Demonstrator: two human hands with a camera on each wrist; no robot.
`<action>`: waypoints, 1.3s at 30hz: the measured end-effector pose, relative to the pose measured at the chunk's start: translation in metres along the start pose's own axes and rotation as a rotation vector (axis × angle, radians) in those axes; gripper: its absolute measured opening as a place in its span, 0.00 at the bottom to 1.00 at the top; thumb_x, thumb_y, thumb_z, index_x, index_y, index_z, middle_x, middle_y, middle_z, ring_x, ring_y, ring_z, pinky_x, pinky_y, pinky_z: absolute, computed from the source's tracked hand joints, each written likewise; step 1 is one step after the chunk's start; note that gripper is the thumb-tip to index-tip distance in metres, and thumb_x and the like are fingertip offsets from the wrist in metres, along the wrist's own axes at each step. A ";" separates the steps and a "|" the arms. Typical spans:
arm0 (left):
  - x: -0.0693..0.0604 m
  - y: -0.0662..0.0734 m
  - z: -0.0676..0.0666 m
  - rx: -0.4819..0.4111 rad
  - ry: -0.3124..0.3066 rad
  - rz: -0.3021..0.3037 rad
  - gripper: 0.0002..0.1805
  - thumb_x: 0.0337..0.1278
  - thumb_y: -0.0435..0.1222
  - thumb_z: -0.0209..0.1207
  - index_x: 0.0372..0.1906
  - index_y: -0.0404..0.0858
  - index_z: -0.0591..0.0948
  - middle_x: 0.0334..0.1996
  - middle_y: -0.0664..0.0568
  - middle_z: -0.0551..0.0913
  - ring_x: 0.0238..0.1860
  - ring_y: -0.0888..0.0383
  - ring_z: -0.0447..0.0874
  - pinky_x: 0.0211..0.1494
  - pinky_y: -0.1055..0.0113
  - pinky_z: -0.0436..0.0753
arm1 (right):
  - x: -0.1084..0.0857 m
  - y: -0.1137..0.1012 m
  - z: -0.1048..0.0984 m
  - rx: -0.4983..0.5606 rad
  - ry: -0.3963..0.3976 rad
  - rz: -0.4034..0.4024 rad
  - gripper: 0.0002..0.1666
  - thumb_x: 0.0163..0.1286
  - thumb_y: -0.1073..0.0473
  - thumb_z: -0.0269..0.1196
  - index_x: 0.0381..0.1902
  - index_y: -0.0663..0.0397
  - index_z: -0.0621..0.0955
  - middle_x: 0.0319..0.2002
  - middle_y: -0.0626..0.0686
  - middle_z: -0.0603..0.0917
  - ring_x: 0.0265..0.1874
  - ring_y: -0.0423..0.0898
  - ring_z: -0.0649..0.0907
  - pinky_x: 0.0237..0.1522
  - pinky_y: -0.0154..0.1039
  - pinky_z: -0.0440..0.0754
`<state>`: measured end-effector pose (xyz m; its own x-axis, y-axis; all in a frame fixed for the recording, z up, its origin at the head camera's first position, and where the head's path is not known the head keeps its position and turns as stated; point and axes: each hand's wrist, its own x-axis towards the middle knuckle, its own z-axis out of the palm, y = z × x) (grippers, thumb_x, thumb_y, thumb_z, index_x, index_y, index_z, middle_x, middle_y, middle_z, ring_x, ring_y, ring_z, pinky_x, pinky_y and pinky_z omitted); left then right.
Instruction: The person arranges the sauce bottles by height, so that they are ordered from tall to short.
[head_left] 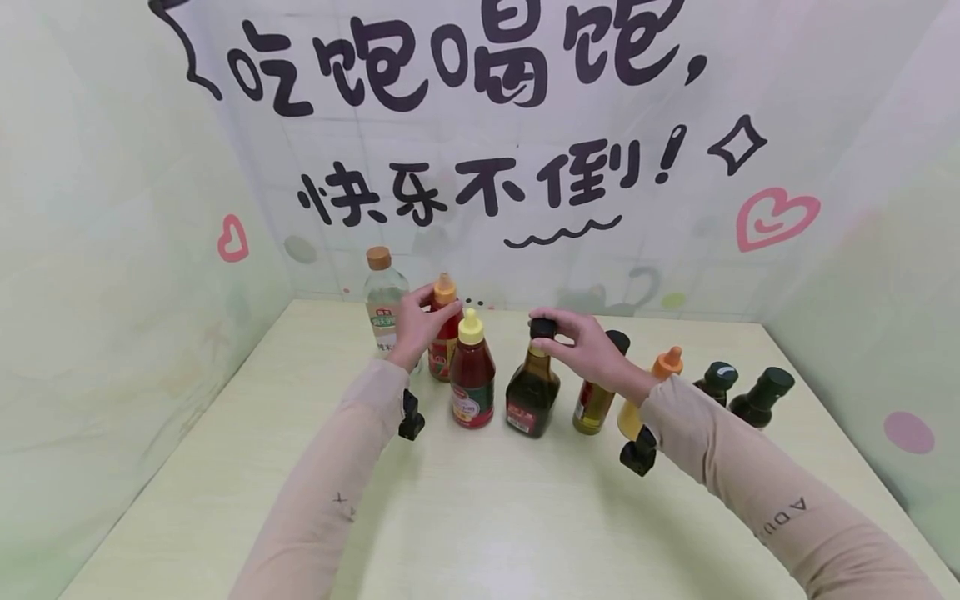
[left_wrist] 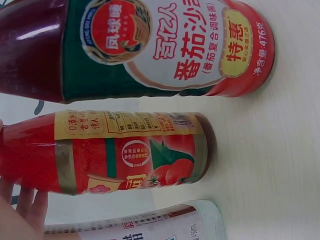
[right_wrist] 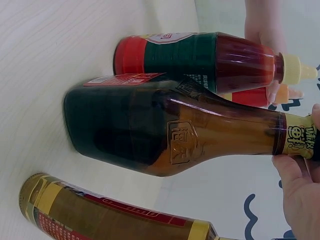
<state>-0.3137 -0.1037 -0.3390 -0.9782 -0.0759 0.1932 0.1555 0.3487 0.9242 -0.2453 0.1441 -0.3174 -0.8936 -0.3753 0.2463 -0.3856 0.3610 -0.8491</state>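
My left hand (head_left: 422,321) grips the upper part of a red sauce bottle (head_left: 442,350) with an orange cap; in the left wrist view its fingers (left_wrist: 31,207) lie by that bottle's neck. With my right hand (head_left: 588,350) I pinch the black cap and neck of a dark soy sauce bottle (head_left: 532,392), which stands upright on the table. Between the two stands a ketchup bottle (head_left: 472,383) with a yellow nozzle, untouched. In the right wrist view the soy sauce bottle (right_wrist: 125,125) shows its embossed shoulder, the thumb at its neck.
A clear bottle (head_left: 384,304) with a brown cap stands at the left of the row. Right of the soy sauce are an oil bottle (head_left: 591,408), an orange-tipped bottle (head_left: 630,421) and two dark-capped bottles (head_left: 761,398). A printed backdrop rises behind the table (head_left: 480,517).
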 end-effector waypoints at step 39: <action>0.014 -0.008 0.006 -0.048 -0.007 -0.075 0.25 0.56 0.41 0.55 0.59 0.40 0.67 0.54 0.47 0.71 0.55 0.53 0.67 0.56 0.59 0.69 | 0.000 -0.001 0.000 -0.005 0.002 0.000 0.24 0.59 0.59 0.61 0.54 0.56 0.72 0.53 0.57 0.73 0.54 0.54 0.72 0.48 0.47 0.74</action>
<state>-0.3292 -0.1014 -0.3455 -0.9882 -0.0936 0.1211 0.0884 0.2967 0.9509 -0.2442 0.1435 -0.3165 -0.8942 -0.3732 0.2470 -0.3865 0.3658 -0.8467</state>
